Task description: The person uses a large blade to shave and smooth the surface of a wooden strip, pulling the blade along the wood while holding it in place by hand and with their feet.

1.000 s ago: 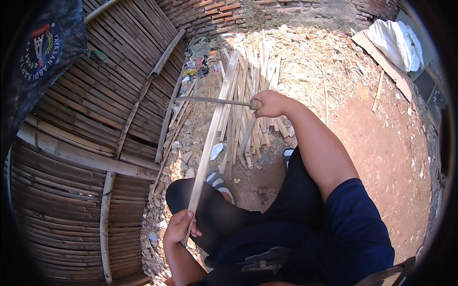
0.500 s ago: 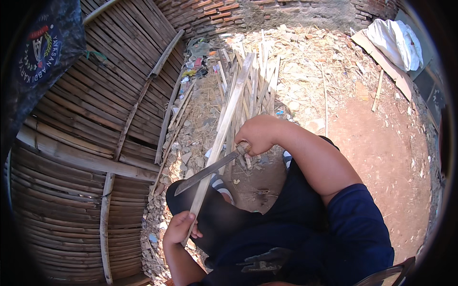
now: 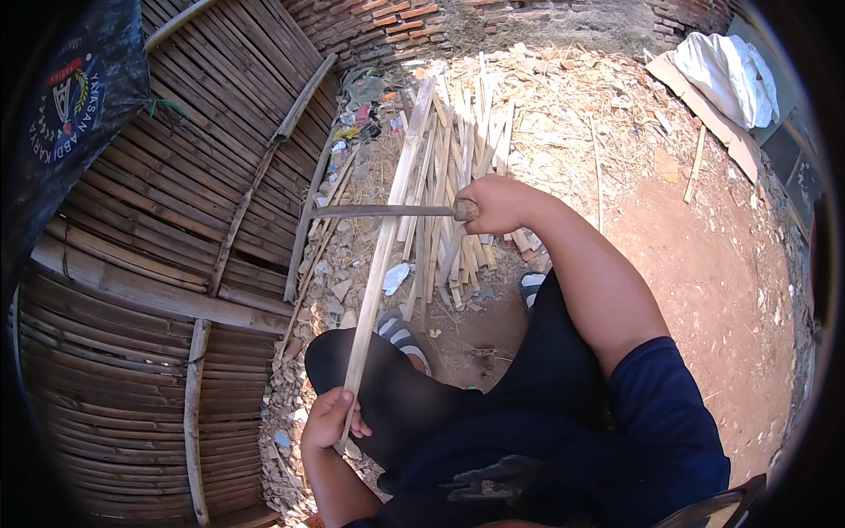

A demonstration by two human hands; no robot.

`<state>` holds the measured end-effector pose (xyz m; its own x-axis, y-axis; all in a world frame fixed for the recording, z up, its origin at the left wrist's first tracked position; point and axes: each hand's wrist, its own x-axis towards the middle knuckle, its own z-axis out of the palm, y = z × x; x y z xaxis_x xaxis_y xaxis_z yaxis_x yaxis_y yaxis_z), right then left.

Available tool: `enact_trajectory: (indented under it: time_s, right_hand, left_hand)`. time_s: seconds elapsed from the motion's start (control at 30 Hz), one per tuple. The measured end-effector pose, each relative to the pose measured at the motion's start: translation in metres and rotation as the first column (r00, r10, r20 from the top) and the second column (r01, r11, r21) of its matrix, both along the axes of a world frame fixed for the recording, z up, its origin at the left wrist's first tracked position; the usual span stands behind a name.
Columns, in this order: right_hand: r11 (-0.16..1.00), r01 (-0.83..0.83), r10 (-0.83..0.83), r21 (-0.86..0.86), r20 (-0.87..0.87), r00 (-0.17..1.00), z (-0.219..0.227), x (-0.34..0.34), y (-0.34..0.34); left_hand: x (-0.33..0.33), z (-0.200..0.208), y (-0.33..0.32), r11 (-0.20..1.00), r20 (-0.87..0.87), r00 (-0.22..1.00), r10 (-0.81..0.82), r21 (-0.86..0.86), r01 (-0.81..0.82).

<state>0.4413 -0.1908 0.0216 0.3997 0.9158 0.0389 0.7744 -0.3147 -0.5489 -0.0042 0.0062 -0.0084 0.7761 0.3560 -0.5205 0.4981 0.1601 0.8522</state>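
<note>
A long pale wooden strip (image 3: 373, 304) runs from beside my left thigh up and away toward the far pile. My left hand (image 3: 329, 419) is closed round its near end. In my right hand (image 3: 495, 205) is the wooden handle of a machete (image 3: 383, 211), whose dark blade points left. The blade lies across the strip about halfway along, and looks to be against its upper face. Whether the edge bites into the wood cannot be made out.
Beyond my feet lies a heap of cut wooden strips (image 3: 465, 167). A bamboo-slat wall (image 3: 167, 202) closes the left side, and a brick wall (image 3: 387, 26) the far side. White sacking (image 3: 726, 84) lies at the far right. Rubble and wood chips cover the far ground.
My right hand has moved the machete away from me along the strip, and the blade has swung from slanting to nearly level. The strip's far end has shifted left.
</note>
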Motion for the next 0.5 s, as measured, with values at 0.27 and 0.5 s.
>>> enact_trajectory:
  time_s: [0.27,0.5]
  right_hand:
    - [0.984,-0.113,0.071,-0.136,-0.282,0.957,-0.011,0.013,0.012]
    - [0.828,0.557,-0.439,0.06,-0.548,0.712,-0.027,0.061,0.0]
  left_hand:
    - [0.003,0.004,-0.003,0.999,-0.057,0.998,-0.017,0.035,0.019]
    - [-0.003,0.003,0.001,0.998,-0.02,0.999,-0.028,0.06,0.029]
